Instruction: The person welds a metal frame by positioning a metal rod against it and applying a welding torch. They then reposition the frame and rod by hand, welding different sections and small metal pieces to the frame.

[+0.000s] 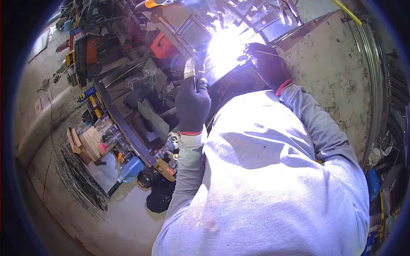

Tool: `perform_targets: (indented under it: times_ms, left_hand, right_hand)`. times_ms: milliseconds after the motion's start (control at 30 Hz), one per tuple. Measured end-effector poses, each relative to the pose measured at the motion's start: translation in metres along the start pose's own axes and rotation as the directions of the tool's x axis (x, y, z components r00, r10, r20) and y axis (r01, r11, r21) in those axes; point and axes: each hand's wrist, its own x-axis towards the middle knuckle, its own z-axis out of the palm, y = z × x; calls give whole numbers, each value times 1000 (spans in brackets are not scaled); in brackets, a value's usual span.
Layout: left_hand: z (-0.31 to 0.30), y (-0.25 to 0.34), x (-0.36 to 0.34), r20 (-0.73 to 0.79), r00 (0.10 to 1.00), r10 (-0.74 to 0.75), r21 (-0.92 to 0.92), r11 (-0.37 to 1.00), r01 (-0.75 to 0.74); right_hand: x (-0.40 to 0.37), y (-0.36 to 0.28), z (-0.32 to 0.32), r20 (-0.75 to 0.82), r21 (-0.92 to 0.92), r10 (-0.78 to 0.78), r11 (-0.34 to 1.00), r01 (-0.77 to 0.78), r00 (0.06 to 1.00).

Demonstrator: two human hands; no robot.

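Observation:
A blinding white welding arc (226, 46) glares between my two hands and washes out whatever lies right behind it. My left hand (193, 104), in a dark glove with a red cuff edge, is beside a flat metal piece (215, 73) left of the glare. One of its fingers reaches up under a pale cover; the others look curled, and what they hold is hidden. On the right, my right hand (270, 64), gloved alike, is closed around a thin metal rod (269, 53) that sticks out past the knuckles. Its fingertips point into the glare.
Beyond the arc are a metal frame (188, 27) and a red-orange object (163, 45). A pale, stained board (335, 77) lies to the right. A dark steel bar (124, 119) runs down the left, with a blue jug (131, 169) and a pile of thin rods (81, 181) below.

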Motion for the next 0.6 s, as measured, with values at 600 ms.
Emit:
perform_targets:
  times_ms: [600]
  left_hand:
    - [-2, -35, 5, 324, 901, -287, -304, 871, 387]
  right_hand:
    - [27, -34, -16, 442, 752, 617, 140, -644, 651]
